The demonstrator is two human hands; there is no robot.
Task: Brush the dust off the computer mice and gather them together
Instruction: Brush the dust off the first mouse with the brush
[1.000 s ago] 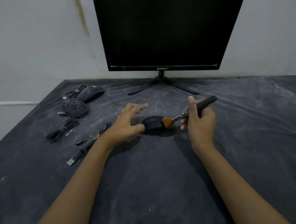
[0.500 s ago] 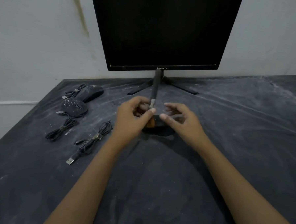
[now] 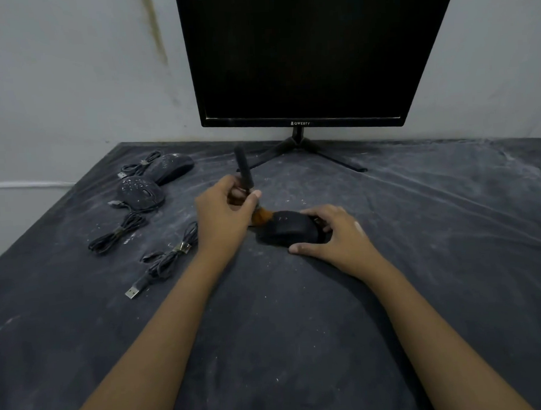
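A black computer mouse (image 3: 287,230) lies in the middle of the dusty dark table (image 3: 270,346). My right hand (image 3: 339,235) grips it from the right, fingers curled round its far and near sides. My left hand (image 3: 224,215) holds a brush (image 3: 245,174) with a black handle pointing up and away; its orange bristles (image 3: 261,216) touch the mouse's left end. Two dusty black mice sit at the back left: one speckled (image 3: 141,192), one behind it (image 3: 173,167).
A black monitor (image 3: 311,52) on a tripod stand (image 3: 300,150) stands at the back against a white wall. Bundled cables lie on the left: one (image 3: 117,233) near the speckled mouse, another with a USB plug (image 3: 165,260) close to my left forearm.
The brush passed from my right hand to my left. My right hand moved onto the right side of the mouse and took hold of it; my left hand let go of the mouse.
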